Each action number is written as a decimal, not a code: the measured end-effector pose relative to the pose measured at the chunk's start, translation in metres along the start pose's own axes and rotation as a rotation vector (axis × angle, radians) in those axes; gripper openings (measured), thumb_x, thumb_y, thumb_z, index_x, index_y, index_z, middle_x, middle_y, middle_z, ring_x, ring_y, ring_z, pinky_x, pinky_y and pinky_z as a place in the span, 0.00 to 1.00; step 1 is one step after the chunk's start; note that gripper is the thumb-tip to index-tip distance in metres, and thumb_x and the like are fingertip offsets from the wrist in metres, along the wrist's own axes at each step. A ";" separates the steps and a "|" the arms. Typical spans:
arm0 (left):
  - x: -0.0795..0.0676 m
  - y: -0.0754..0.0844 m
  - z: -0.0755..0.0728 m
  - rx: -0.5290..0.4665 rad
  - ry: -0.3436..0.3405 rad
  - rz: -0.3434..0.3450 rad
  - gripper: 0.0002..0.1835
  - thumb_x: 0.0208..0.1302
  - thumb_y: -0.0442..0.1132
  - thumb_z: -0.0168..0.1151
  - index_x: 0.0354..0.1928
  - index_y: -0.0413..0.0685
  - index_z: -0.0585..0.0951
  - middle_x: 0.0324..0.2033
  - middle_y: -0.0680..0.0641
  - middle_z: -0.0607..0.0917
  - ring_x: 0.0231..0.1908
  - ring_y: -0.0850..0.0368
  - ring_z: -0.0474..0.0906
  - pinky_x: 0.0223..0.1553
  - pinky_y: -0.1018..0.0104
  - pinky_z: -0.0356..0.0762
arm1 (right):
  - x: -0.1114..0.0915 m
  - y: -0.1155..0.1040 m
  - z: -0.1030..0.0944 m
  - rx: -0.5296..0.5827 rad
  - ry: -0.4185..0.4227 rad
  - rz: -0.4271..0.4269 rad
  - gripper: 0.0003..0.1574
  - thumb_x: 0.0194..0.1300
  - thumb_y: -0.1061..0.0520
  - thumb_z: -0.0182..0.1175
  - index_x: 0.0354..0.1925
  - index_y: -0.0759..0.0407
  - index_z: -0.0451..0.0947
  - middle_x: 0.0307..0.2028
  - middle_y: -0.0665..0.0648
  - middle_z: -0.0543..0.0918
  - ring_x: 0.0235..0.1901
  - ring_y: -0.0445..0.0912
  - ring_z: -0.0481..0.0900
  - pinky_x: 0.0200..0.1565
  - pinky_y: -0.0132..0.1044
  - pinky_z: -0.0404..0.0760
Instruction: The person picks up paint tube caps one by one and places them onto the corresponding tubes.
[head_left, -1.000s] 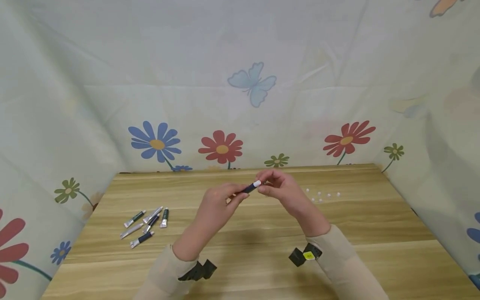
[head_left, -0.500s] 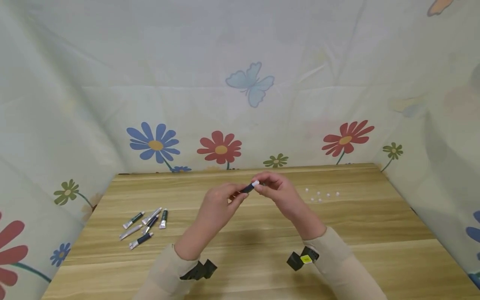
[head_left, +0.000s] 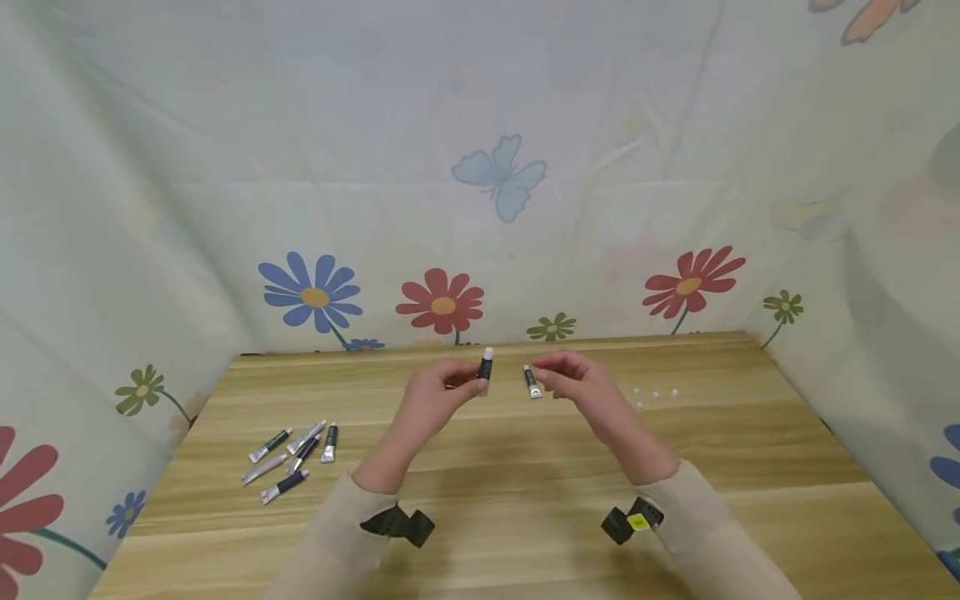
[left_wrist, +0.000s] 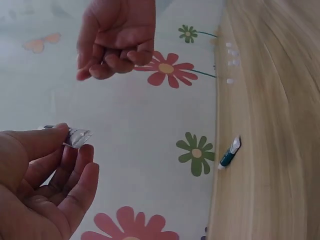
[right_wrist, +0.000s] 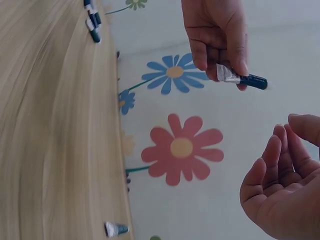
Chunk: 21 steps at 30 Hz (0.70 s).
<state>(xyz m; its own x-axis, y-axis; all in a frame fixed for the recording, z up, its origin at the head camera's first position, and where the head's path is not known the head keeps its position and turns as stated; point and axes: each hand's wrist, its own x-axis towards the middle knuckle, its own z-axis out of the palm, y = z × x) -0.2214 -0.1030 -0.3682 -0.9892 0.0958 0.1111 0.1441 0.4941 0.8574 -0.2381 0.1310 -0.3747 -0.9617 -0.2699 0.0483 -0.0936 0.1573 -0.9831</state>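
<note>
Dark tube [head_left: 486,365] in left hand [head_left: 433,398], label [right_wrist: 253,81] print illegible.

The head view looks forward and down from above the near side of the table [head_left: 517,533], facing the far cloth [head_left: 600,217]; coverage is the widest of the three. The left wrist camera [head_left: 420,528] sits close to the left hand [head_left: 431,400], facing far and right, frame rolled sideways. The right wrist camera [head_left: 617,526] sits close to the right hand [head_left: 588,387], facing far and left, rolled the opposite way. Both wrist views share the hands, held tube [head_left: 486,367], loose tube [head_left: 532,382] and cloth. Head and left wrist share the right-side white bits [head_left: 656,395]; head and right wrist, the left-side tubes [head_left: 303,452].
</note>
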 end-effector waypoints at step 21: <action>0.049 -0.040 0.018 -0.213 -0.015 -0.267 0.18 0.68 0.39 0.68 0.56 0.38 0.85 0.49 0.36 0.89 0.38 0.54 0.89 0.43 0.63 0.88 | -0.021 0.039 -0.062 -0.199 0.214 0.141 0.26 0.75 0.52 0.60 0.61 0.69 0.75 0.38 0.39 0.80 0.39 0.36 0.76 0.42 0.28 0.78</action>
<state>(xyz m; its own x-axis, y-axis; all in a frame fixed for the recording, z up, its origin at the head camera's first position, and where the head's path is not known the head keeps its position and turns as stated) -0.2756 -0.1028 -0.4063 -0.9904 0.0006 -0.1379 -0.1308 0.3120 0.9410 -0.2372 0.2016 -0.4029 -0.9991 -0.0293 -0.0291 0.0163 0.3672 -0.9300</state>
